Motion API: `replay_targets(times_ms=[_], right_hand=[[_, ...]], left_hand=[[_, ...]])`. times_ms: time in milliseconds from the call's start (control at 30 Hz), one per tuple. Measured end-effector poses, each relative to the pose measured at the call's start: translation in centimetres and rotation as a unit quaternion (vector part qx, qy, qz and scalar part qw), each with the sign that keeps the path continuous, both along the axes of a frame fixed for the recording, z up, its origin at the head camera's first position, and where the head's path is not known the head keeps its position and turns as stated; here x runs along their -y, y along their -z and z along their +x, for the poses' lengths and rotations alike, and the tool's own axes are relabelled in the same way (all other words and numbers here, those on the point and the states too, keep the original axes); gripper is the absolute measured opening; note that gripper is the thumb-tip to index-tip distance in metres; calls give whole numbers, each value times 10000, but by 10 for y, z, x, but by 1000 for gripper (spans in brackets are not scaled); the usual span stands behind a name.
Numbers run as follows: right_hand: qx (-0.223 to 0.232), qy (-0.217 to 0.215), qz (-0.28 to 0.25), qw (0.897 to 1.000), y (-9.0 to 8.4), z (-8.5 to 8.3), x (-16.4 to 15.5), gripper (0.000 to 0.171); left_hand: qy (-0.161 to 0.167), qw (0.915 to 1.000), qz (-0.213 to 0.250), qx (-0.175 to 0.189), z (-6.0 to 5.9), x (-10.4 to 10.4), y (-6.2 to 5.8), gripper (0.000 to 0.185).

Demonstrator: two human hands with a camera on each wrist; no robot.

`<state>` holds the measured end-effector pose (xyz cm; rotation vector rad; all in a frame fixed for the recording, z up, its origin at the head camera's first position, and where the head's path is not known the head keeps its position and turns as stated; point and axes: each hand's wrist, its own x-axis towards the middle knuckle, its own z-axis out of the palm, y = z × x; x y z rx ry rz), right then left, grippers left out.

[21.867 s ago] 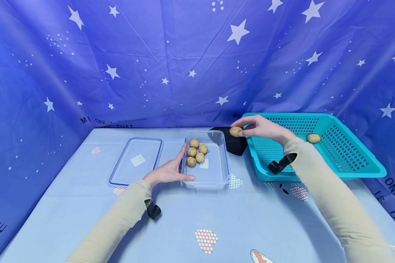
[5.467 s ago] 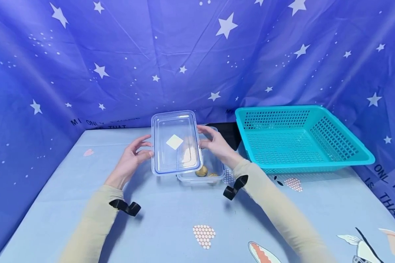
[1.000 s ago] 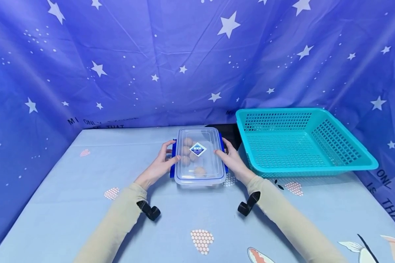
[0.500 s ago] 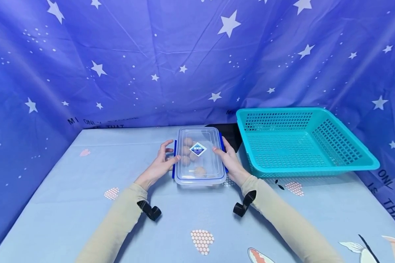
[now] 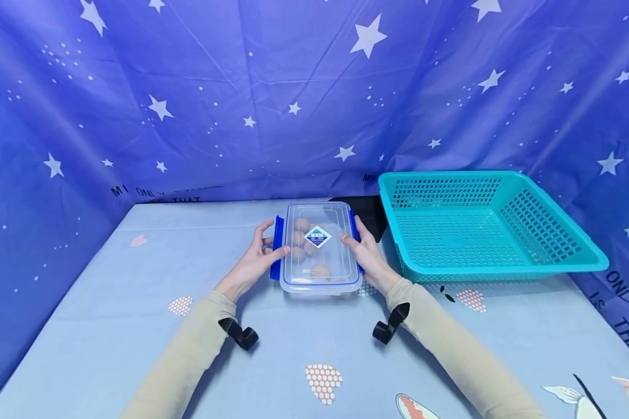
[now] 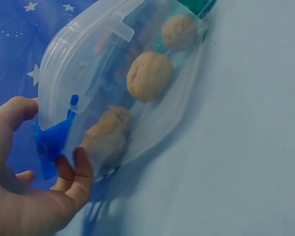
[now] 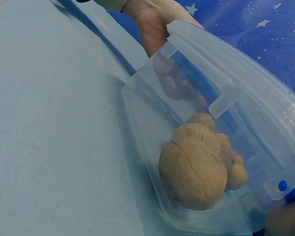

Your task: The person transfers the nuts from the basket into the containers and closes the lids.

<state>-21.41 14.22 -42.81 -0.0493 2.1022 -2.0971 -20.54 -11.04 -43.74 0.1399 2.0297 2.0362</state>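
A clear plastic food container (image 5: pixel 325 285) with its lid (image 5: pixel 339 214) on top stands on the table; several walnuts (image 5: pixel 297 254) show through it. My left hand (image 5: pixel 247 266) grips its left side, thumb over the lid's edge. In the left wrist view, curled fingers (image 6: pixel 81 182) lie at the blue latch (image 6: pixel 53 142), which juts outward from the wall. On the opposite side, my right hand (image 5: pixel 373 261) holds the container, thumb on the lid and fingers along the right blue latch (image 5: pixel 353 221). A large walnut (image 7: pixel 192 169) shows close up through the wall in the right wrist view.
A teal perforated basket (image 5: pixel 495 270) stands right of the container, with no walnuts visible inside. Behind the container lies a black item (image 5: pixel 367 208), partly hidden. A blue star-print curtain (image 5: pixel 215 116) hangs along the table's back edge.
The walnuts have left the basket, and the lid has gone from the table onto the container. In the last half second the left latch has swung outward; both hands stay at the sides.
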Motion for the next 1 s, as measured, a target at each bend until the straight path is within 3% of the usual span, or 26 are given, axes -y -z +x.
replay_targets(times_ms=[167,267,500,767,1000], right_hand=[[15,39,50,10000,3,0,-2,72],[-48,43,74,10000,3,0,-3,72],[-173,98,82,9998,5,-1,0,71],[-271,164,-38,9995,6,-1,1,71],[-263,196,-26,9995,8,-1,0,70]], left_hand=[[-203,9913,1156,588,1,-7,4,89],[-296,9876,1430,569,1,-12,5,85],[-296,9923,1163,315,-1,-20,6,76],[-57,9930,1108,403,-1,-30,4,88],[95,9947,977,314,-1,-32,6,84]])
